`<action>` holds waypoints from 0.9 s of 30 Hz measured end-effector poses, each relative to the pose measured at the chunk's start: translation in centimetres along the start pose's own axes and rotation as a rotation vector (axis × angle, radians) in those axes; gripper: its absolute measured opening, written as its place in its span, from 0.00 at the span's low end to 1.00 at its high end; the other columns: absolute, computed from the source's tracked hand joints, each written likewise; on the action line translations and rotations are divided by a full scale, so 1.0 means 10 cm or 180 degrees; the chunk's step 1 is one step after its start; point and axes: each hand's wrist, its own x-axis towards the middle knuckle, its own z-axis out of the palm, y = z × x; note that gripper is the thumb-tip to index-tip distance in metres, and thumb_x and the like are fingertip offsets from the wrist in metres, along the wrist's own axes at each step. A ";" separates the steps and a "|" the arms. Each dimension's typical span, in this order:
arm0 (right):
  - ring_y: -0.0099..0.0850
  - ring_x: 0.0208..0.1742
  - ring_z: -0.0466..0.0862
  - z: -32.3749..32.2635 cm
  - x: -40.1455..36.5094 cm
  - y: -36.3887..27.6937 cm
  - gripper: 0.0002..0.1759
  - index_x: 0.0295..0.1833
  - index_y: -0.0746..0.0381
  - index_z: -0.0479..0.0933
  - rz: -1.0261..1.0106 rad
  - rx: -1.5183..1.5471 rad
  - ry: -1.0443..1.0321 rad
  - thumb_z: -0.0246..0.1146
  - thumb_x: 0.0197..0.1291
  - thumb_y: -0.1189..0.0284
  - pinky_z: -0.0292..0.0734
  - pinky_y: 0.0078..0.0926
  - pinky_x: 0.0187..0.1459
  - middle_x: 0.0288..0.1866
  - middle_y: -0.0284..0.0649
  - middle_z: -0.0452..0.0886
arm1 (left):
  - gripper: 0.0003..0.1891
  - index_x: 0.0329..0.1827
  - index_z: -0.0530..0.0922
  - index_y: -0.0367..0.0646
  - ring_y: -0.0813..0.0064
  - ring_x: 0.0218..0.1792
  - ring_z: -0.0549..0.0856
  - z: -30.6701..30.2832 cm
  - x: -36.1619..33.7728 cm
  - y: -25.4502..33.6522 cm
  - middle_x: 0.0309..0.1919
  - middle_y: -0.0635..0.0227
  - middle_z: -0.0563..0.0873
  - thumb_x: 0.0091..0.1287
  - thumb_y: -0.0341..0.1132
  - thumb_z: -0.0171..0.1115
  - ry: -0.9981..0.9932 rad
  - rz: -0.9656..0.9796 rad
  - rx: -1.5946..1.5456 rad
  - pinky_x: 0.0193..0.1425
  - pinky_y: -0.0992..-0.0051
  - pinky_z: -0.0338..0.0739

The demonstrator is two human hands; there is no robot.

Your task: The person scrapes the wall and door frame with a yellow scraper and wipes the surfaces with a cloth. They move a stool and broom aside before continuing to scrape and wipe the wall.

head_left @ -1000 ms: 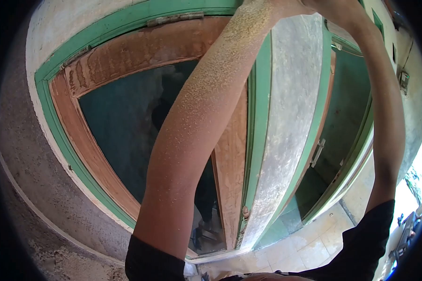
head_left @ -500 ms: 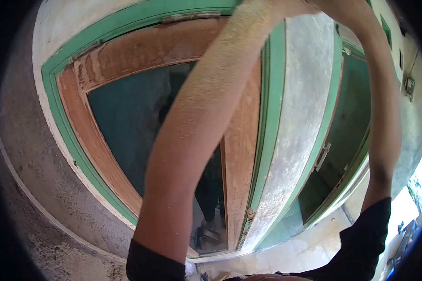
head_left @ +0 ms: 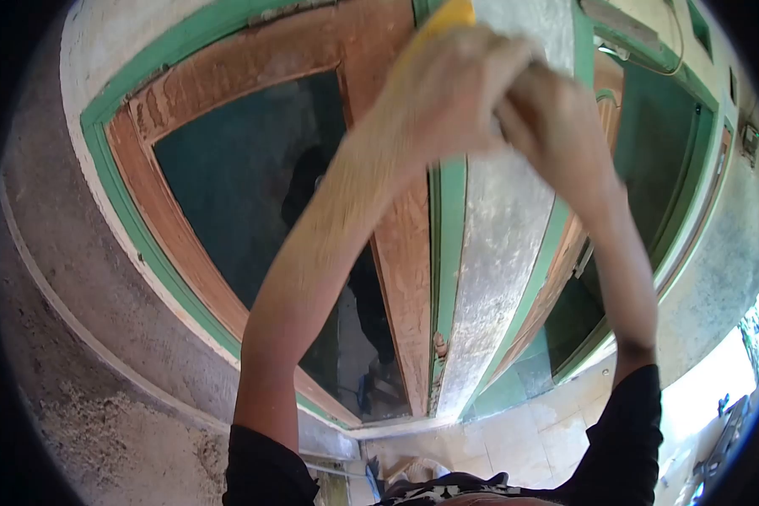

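Note:
Both of my hands are raised together in front of a wood-framed window, smeared by motion. My left hand is curled, and a flat yellow piece sticks out above it; its kind is not clear. Against it, my right hand is closed with bent fingers, and whatever lies between the hands is hidden. Pale yellowish dust coats my left forearm. Behind the hands, the bare reddish-brown wood frame surrounds dark glass that reflects a person. Green-painted outer trim borders it.
A whitish, worn post separates the window from an opening with green trim on the right. Rough grey wall runs along the left. Below are floor tiles, with dark items at the lower right edge.
Both hands have come down from the top edge into view, with the yellow piece now visible. My right forearm has shifted left, and the view has moved slightly.

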 end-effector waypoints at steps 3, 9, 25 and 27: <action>0.40 0.31 0.86 0.20 -1.00 -0.40 0.07 0.39 0.59 0.84 0.0041 0.0504 -0.0367 0.71 0.53 0.75 0.82 0.39 0.29 0.33 0.43 0.84 | 0.35 0.66 0.78 0.45 0.52 0.68 0.80 0.23 -0.97 0.51 0.66 0.57 0.80 0.51 0.33 0.80 0.0223 0.0118 -0.0369 0.74 0.51 0.77; 0.28 0.24 0.81 0.86 -3.65 -1.57 0.34 0.74 0.58 0.75 0.1075 0.2190 -0.1866 0.73 0.61 0.73 0.76 0.32 0.19 0.36 0.39 0.85 | 0.17 0.45 0.85 0.44 0.61 0.54 0.88 0.38 -3.39 1.76 0.50 0.61 0.88 0.53 0.25 0.78 0.0325 -0.1788 -0.1786 0.58 0.60 0.86; 0.56 0.47 0.89 0.42 -8.65 -2.95 0.35 0.47 0.69 0.87 0.5557 0.1192 -0.3921 0.72 0.56 0.43 0.83 0.52 0.48 0.42 0.61 0.88 | 0.16 0.47 0.90 0.43 0.68 0.41 0.92 0.59 -8.64 5.68 0.42 0.57 0.93 0.58 0.39 0.80 -0.3509 -0.5928 -0.1478 0.46 0.66 0.87; 0.55 0.50 0.89 0.28 -8.86 -2.94 0.36 0.48 0.70 0.86 0.5591 0.0842 -0.3887 0.71 0.56 0.44 0.83 0.50 0.51 0.44 0.61 0.88 | 0.14 0.48 0.89 0.41 0.71 0.40 0.92 0.85 -8.93 5.36 0.44 0.58 0.93 0.64 0.39 0.76 -0.2442 -0.7504 -0.3096 0.43 0.71 0.87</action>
